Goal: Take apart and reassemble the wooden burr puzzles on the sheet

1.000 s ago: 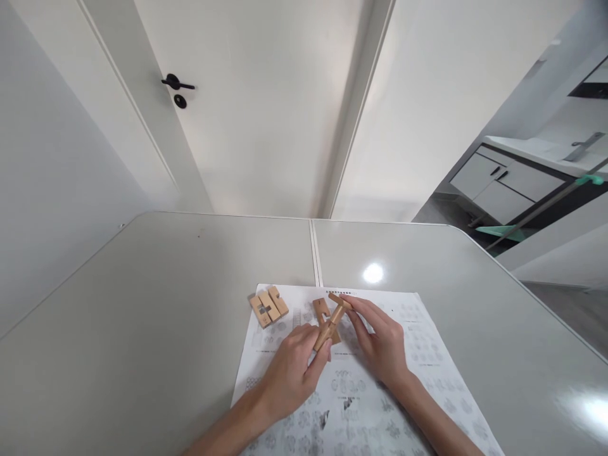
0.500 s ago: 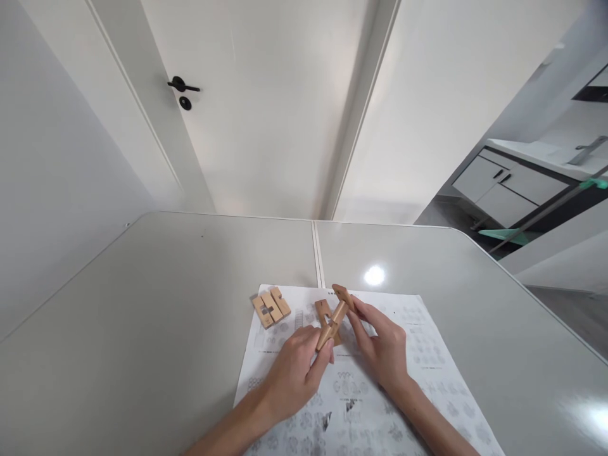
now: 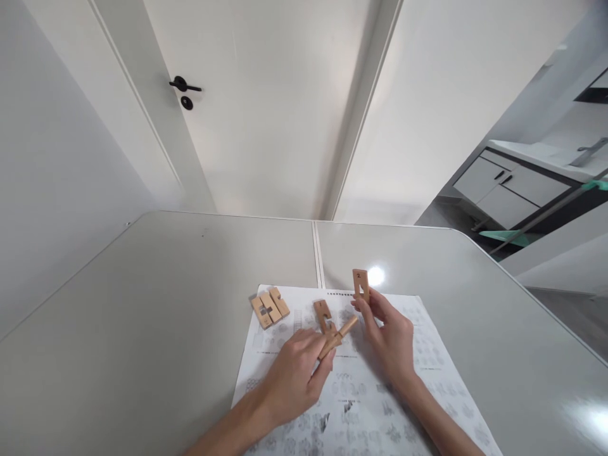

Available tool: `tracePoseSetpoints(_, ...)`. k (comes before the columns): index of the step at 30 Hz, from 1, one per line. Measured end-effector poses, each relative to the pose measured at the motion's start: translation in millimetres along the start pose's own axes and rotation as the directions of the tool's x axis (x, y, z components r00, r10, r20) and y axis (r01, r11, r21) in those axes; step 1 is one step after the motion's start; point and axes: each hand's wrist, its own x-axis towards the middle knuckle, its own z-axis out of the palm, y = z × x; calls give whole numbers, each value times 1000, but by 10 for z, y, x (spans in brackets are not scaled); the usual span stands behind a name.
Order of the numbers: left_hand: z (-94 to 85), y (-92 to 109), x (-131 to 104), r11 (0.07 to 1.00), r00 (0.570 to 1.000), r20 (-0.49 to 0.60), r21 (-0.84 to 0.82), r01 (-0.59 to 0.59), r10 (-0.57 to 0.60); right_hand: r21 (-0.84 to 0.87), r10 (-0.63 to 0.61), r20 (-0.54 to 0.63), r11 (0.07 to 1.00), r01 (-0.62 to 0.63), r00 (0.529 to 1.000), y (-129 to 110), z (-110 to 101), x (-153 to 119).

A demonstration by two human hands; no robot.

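Note:
My left hand (image 3: 301, 367) is closed around one end of a round wooden peg (image 3: 346, 328) that has a notch along its length. Beneath the peg, a flat notched wooden piece (image 3: 323, 311) marked 1 lies on the printed sheet (image 3: 370, 418). Between thumb and fingers, my right hand (image 3: 387, 329) holds up a flat wooden piece (image 3: 360, 278) marked 2, with a hole through it. The peg and the piece marked 2 are apart. To the left, several notched wooden pieces (image 3: 270, 306) lie side by side at the sheet's upper left corner.
The sheet lies on a grey table (image 3: 142, 316) with a seam (image 3: 316, 253) across its middle. Behind it stands a white door (image 3: 266, 114) with a black handle (image 3: 185, 85). A sink cabinet (image 3: 513, 183) is off to the right.
My right hand has drawn the piece marked 2 off the peg's end and raised it upright, up and to the right. The peg in my left hand now tilts lower.

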Motion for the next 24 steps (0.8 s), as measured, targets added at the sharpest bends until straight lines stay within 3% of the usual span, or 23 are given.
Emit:
tracePoseSetpoints(3, -6, -7, -11, 1000, 1000, 9, -16, -5, 5, 50, 46, 66, 998, -49, 997, 14, -3, 43)
tracePoseSetpoints(8, -54, -57, -1, 974, 990, 40, -174, 144, -139, 87, 85, 126, 992, -96, 988, -13, 6, 74)
tracePoseSetpoints(13, -139, -62, 47, 937, 967, -45, -264, 229, -249, -9, 83, 160, 997, -83, 984, -9, 10, 97)
tracePoseSetpoints(18, -172, -94, 72, 973, 949, -217, -23, 228, -227, -71, 26, 184, 997, -13, 983, -7, 14, 89)
tracePoseSetpoints(24, -118, -218, 57, 947, 935, -309, 206, 246, -175, -128, -9, 225, 991, 39, 974, -11, 36, 55)
